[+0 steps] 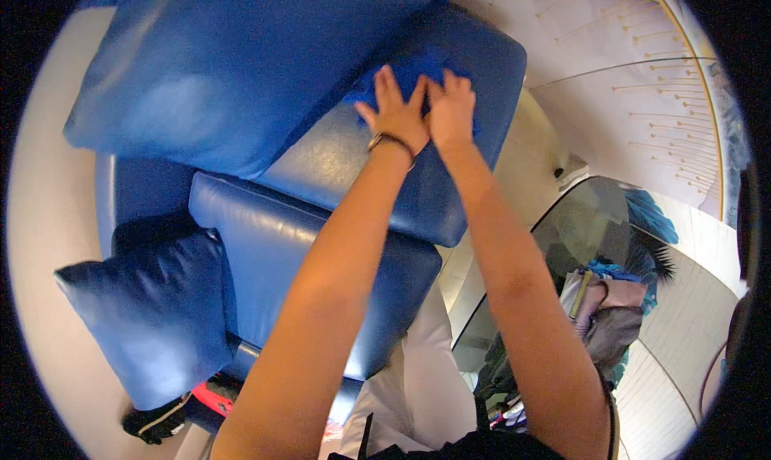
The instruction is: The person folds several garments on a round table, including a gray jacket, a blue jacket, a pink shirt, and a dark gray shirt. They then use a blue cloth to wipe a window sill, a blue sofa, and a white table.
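Note:
A bright blue cloth (pixel 415 67) lies on a dark blue, leather-like sofa seat cushion (pixel 319 153). My left hand (pixel 397 108), with a dark band at the wrist, rests on the cloth's left part with its fingers spread. Close against it on the right, my right hand (pixel 452 105) is on the cloth with bent fingers; whether it pinches the fabric cannot be made out. A large blue back cushion (pixel 205 80) stands left of the hands. Nearer to me is a second blue seat cushion (pixel 271 237).
A blue throw pillow (pixel 156 315) leans at the sofa's left end, with a black item (pixel 158 422) below it. To the right, folded clothes (pixel 614 303) lie on a dark glass table (pixel 542 219). A patterned rug (pixel 614 93) covers the floor at upper right.

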`<act>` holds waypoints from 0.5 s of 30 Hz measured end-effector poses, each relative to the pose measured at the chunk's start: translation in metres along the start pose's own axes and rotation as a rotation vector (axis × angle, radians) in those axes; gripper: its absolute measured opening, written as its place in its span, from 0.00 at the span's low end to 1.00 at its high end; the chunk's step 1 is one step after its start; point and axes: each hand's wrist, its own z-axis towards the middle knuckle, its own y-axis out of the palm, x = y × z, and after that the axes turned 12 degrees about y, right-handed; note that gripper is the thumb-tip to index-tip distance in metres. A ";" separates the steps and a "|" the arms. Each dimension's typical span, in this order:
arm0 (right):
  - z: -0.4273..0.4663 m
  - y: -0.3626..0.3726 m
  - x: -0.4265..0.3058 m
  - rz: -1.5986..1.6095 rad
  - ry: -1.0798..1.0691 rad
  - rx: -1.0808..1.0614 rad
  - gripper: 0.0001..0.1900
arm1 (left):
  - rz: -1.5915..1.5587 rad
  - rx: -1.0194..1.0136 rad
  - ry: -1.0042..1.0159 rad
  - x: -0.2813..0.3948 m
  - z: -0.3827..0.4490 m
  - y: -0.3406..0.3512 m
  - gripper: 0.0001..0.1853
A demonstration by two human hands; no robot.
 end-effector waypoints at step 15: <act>-0.337 -0.099 -0.087 0.062 0.449 -0.359 0.10 | 0.057 -0.254 0.318 0.017 -0.334 0.050 0.28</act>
